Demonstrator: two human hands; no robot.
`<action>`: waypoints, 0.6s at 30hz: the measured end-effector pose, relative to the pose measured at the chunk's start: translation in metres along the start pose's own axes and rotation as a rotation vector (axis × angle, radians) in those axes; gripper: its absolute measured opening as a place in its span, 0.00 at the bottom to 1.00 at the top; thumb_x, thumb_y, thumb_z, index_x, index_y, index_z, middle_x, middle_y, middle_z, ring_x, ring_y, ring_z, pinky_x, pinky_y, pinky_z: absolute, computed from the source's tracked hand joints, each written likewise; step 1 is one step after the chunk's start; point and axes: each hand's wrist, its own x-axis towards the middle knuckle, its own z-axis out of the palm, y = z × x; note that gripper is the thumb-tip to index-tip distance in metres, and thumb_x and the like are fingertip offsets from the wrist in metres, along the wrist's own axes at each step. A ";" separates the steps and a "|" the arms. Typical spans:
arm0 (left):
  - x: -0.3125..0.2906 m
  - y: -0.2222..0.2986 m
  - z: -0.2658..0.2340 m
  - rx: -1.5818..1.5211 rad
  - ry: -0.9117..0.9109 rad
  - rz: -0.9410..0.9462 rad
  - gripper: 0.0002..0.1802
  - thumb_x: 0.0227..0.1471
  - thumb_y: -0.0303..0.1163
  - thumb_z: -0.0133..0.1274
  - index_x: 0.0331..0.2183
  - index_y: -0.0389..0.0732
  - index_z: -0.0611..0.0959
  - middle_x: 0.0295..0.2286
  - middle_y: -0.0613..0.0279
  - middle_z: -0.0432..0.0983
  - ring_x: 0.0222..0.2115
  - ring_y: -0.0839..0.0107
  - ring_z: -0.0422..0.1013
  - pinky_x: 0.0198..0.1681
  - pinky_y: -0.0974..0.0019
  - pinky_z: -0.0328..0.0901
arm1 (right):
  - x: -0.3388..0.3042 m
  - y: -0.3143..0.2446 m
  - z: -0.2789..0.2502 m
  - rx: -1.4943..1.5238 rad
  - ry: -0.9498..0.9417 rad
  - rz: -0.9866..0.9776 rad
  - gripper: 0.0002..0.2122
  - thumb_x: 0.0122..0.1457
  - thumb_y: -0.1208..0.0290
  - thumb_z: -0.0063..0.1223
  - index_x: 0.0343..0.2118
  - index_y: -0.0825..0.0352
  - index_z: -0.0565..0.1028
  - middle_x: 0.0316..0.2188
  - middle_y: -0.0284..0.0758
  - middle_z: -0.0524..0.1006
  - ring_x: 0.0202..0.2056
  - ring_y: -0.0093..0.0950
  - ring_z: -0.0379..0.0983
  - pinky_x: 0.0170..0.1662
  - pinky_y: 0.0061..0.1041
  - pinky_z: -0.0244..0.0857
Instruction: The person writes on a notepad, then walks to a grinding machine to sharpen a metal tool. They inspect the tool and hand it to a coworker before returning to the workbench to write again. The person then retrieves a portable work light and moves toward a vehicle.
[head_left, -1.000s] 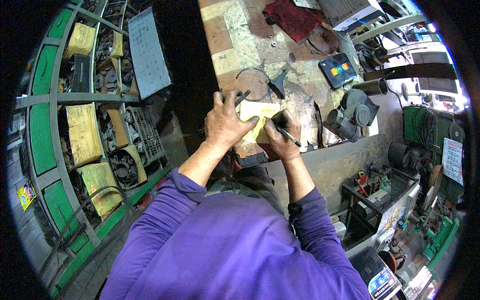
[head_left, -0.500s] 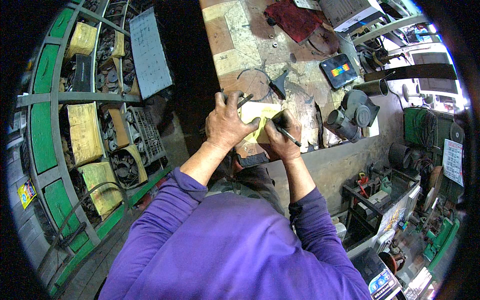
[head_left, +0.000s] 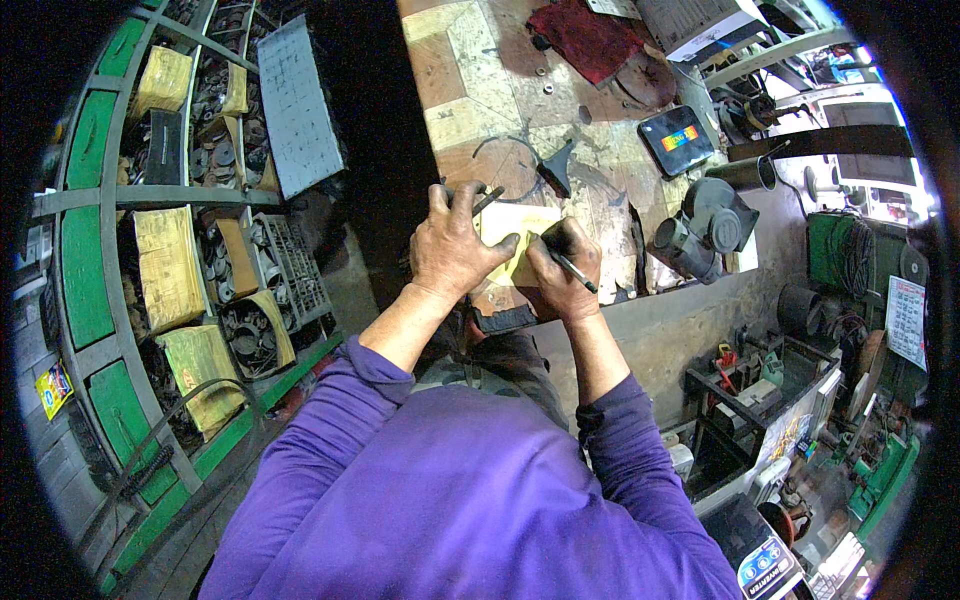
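Observation:
A sheet of yellow paper (head_left: 519, 222) lies at the near edge of the workbench, between my two hands. My left hand (head_left: 449, 243) pins its left side, thumb on the sheet and fingers curled. A short dark stick (head_left: 488, 200) pokes out beside those fingers; its kind is unclear. In my right hand (head_left: 568, 270) is a dark pen (head_left: 576, 273) with a pale band, slanting down to the right. The pen's tip is hidden behind my fingers, close to the sheet. Just beyond the paper lies a black angular piece (head_left: 558, 168).
On the workbench (head_left: 500, 90) are a red cloth (head_left: 585, 40), a black flat case (head_left: 677, 140) with a colourful label, and a grey pipe-like fitting (head_left: 705, 230). Shelves with yellow bins (head_left: 168, 268) of parts stand left. A metal frame (head_left: 760, 420) stands at the lower right.
Almost nothing differs. My right hand and the pen have shifted very slightly to the left; my left hand keeps its place on the paper.

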 end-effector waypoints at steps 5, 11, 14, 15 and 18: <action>0.000 0.000 0.000 -0.012 0.005 0.003 0.42 0.34 0.50 0.74 0.50 0.48 0.73 0.42 0.51 0.69 0.37 0.49 0.77 0.38 0.50 0.77 | -0.001 0.002 -0.001 -0.010 -0.010 -0.001 0.10 0.52 0.73 0.62 0.25 0.68 0.70 0.19 0.42 0.76 0.21 0.36 0.75 0.28 0.33 0.68; 0.000 0.001 -0.001 -0.010 0.014 0.012 0.41 0.34 0.50 0.74 0.49 0.48 0.73 0.42 0.51 0.69 0.37 0.50 0.77 0.37 0.50 0.77 | -0.001 0.007 0.001 -0.020 0.024 -0.007 0.09 0.52 0.74 0.62 0.24 0.69 0.71 0.19 0.41 0.75 0.20 0.32 0.74 0.27 0.32 0.67; 0.000 0.001 -0.001 -0.005 0.012 0.005 0.41 0.34 0.49 0.74 0.49 0.48 0.73 0.42 0.52 0.70 0.37 0.50 0.77 0.38 0.50 0.77 | -0.001 0.006 0.000 -0.017 0.016 -0.014 0.09 0.52 0.74 0.62 0.24 0.69 0.71 0.19 0.40 0.75 0.20 0.30 0.73 0.27 0.31 0.67; 0.000 0.001 -0.001 -0.001 0.001 -0.007 0.41 0.35 0.49 0.74 0.49 0.48 0.73 0.41 0.52 0.70 0.37 0.50 0.77 0.38 0.50 0.77 | -0.001 0.005 0.000 0.001 0.010 -0.017 0.09 0.52 0.74 0.62 0.24 0.69 0.71 0.19 0.40 0.75 0.20 0.29 0.73 0.27 0.31 0.67; 0.001 0.000 0.000 -0.004 0.013 0.005 0.41 0.35 0.50 0.74 0.49 0.48 0.73 0.42 0.52 0.70 0.37 0.50 0.77 0.38 0.50 0.77 | -0.001 0.003 -0.001 0.025 0.011 -0.007 0.09 0.51 0.74 0.62 0.24 0.69 0.71 0.18 0.40 0.75 0.20 0.29 0.73 0.27 0.31 0.66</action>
